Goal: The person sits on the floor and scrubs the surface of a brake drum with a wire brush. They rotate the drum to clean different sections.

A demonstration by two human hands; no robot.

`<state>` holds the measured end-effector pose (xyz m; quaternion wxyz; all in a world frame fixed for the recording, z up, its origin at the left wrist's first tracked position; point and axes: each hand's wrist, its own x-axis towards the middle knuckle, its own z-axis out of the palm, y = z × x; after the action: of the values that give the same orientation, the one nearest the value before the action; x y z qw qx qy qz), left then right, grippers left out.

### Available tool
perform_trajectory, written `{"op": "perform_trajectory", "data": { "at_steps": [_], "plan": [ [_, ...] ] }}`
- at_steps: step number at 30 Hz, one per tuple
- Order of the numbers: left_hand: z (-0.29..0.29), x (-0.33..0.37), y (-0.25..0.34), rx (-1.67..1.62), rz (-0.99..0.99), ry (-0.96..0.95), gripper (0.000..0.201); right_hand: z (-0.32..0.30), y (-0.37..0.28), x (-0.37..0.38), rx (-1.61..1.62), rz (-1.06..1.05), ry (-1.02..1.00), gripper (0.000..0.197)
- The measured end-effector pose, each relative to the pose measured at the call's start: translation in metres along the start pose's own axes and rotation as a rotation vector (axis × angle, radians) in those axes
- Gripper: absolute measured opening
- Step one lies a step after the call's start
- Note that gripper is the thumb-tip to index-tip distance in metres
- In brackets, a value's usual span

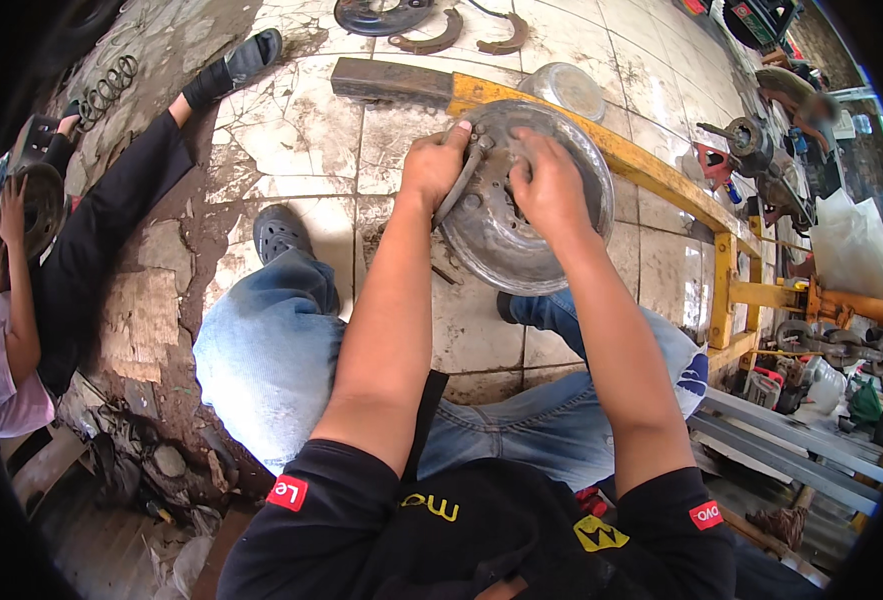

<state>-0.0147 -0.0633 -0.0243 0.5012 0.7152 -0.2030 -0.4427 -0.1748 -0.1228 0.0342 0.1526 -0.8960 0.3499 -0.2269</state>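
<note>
A round grey metal brake plate (506, 235) leans against a yellow steel frame (651, 170) in front of me. My left hand (433, 165) grips a curved brake shoe (458, 185) at the plate's upper left edge. My right hand (549, 185) lies on the plate's face, fingers bent and pressing on parts near its middle. Both forearms reach forward over my knees in blue jeans.
Two loose brake shoes (461, 35) and another dark plate (381, 15) lie on the tiled floor at the back. A metal bowl (566, 88) sits behind the frame. Another person in black trousers (111, 210) sits at the left. Machine parts (771, 170) crowd the right side.
</note>
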Motion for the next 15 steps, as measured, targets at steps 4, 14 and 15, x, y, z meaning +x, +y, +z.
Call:
{"op": "perform_trajectory", "data": {
  "at_steps": [4, 14, 15],
  "plan": [
    [0.002, -0.002, 0.000, 0.014, 0.010, -0.001, 0.064, 0.019, 0.005, -0.007, -0.069, 0.037, -0.039, 0.042],
    [0.002, 0.007, -0.006, 0.055, -0.019, -0.009, 0.075, 0.028, 0.010, -0.005, -0.204, 0.010, -0.101, 0.034],
    [0.001, 0.005, -0.004, 0.047, -0.021, -0.030, 0.076, 0.029, 0.012, -0.006, -0.249, -0.010, -0.089, 0.034]
  ]
}}
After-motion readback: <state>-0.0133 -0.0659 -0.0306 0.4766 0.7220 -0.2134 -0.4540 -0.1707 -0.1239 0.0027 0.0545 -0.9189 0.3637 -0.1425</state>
